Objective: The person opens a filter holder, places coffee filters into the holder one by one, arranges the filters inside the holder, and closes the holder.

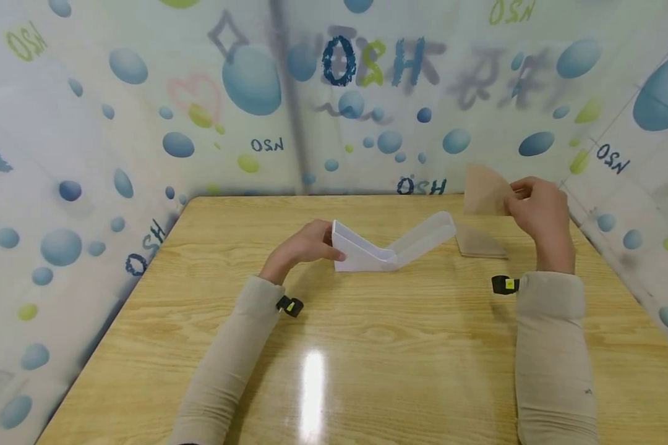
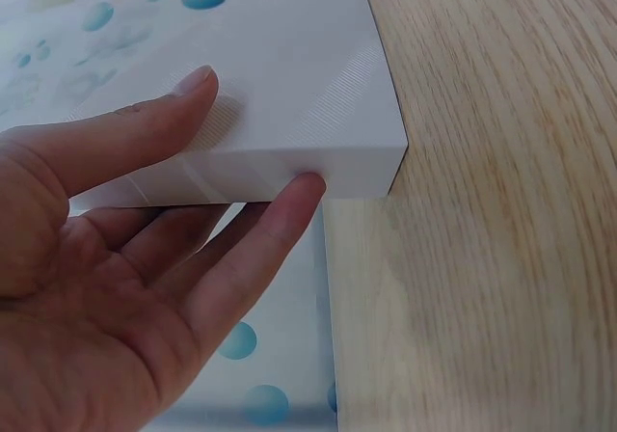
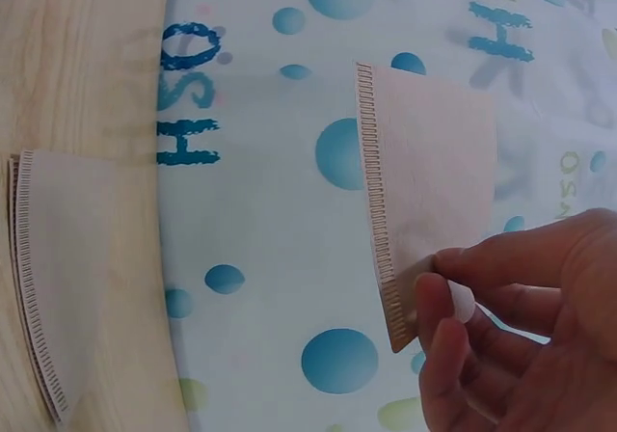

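My left hand (image 1: 307,243) grips the closed end of a white plastic box (image 1: 359,254), which rests on the table. The box's translucent lid (image 1: 426,237) is swung open and slants up to the right. In the left wrist view, the thumb lies on one face of the box (image 2: 289,85) and the fingers against its end. Raised at the right, my right hand (image 1: 542,209) pinches a brown paper coffee filter (image 1: 483,193) by a corner. The right wrist view shows the crimped seam along the edge of this filter (image 3: 434,152). The inside of the box is mostly hidden.
A small stack of brown coffee filters (image 1: 481,243) lies on the wooden table (image 1: 401,346), right of the lid and below the raised filter. A patterned curtain (image 1: 367,136) hangs behind the table's far edge and along both sides.
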`<move>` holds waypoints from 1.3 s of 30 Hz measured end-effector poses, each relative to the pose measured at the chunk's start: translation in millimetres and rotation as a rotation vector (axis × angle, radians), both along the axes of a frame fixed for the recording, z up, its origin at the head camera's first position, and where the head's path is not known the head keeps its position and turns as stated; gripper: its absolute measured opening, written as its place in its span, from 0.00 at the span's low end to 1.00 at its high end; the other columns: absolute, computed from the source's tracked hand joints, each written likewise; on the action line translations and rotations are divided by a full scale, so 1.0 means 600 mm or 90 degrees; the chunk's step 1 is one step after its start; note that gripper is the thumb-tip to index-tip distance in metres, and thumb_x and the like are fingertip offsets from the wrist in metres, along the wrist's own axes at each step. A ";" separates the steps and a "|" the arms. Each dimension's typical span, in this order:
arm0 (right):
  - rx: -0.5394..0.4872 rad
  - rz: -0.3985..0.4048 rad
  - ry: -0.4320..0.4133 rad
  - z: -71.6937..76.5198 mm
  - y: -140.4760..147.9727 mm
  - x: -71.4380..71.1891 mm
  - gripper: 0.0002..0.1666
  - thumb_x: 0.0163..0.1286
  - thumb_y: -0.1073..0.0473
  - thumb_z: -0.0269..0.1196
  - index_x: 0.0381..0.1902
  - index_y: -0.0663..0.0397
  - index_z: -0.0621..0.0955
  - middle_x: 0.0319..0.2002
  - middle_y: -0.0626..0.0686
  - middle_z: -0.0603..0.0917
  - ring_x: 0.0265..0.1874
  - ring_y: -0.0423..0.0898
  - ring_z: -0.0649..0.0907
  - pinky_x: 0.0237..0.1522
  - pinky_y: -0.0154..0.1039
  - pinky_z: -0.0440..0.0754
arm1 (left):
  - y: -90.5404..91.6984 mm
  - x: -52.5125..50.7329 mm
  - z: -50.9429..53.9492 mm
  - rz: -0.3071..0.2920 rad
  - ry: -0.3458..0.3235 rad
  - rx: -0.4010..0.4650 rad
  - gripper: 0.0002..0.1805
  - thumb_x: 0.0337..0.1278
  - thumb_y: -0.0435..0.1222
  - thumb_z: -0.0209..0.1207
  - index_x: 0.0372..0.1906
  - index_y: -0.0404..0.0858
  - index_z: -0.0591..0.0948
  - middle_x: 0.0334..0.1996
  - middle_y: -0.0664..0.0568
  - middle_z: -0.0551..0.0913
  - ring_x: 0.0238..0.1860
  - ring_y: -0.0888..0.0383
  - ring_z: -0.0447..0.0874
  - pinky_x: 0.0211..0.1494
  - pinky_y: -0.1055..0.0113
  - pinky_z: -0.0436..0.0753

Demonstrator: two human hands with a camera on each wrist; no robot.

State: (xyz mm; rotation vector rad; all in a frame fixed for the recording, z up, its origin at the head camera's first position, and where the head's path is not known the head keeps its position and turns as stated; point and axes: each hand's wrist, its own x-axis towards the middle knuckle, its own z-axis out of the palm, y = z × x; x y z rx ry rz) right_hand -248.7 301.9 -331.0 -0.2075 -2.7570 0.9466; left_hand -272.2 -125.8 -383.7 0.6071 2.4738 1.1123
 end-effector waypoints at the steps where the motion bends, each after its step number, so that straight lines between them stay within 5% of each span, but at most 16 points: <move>1: 0.000 -0.001 0.005 0.002 -0.001 0.001 0.30 0.73 0.54 0.52 0.67 0.66 0.76 0.58 0.72 0.81 0.53 0.68 0.78 0.43 0.56 0.77 | 0.000 0.000 0.000 0.000 0.001 -0.001 0.20 0.61 0.31 0.69 0.58 0.35 0.82 0.53 0.42 0.88 0.50 0.50 0.87 0.51 0.61 0.82; 8: 0.002 -0.011 0.040 0.018 -0.012 0.009 0.28 0.75 0.53 0.53 0.66 0.64 0.78 0.56 0.69 0.82 0.57 0.67 0.76 0.48 0.57 0.75 | -0.002 0.002 -0.003 -0.004 0.007 0.004 0.21 0.60 0.31 0.70 0.58 0.34 0.82 0.52 0.42 0.88 0.48 0.51 0.87 0.50 0.62 0.82; 19: -0.002 -0.015 0.071 0.028 -0.034 0.023 0.26 0.78 0.53 0.54 0.65 0.63 0.79 0.55 0.67 0.82 0.51 0.62 0.81 0.37 0.43 0.74 | -0.003 0.005 -0.010 -0.004 0.009 0.008 0.21 0.59 0.30 0.70 0.58 0.34 0.83 0.52 0.42 0.88 0.47 0.52 0.86 0.49 0.62 0.82; 30: 0.008 -0.006 0.115 0.037 -0.048 0.028 0.25 0.78 0.51 0.56 0.63 0.62 0.80 0.54 0.67 0.84 0.46 0.59 0.82 0.37 0.42 0.73 | -0.002 0.004 -0.007 -0.010 0.012 0.007 0.21 0.60 0.31 0.70 0.58 0.33 0.82 0.52 0.42 0.88 0.47 0.52 0.87 0.50 0.62 0.82; 39: -0.006 0.024 0.153 0.050 -0.060 0.033 0.23 0.77 0.48 0.57 0.58 0.59 0.83 0.47 0.63 0.86 0.25 0.26 0.74 0.26 0.30 0.73 | 0.000 0.000 -0.001 -0.004 0.013 0.008 0.21 0.60 0.30 0.70 0.58 0.34 0.82 0.52 0.42 0.88 0.48 0.52 0.87 0.49 0.62 0.82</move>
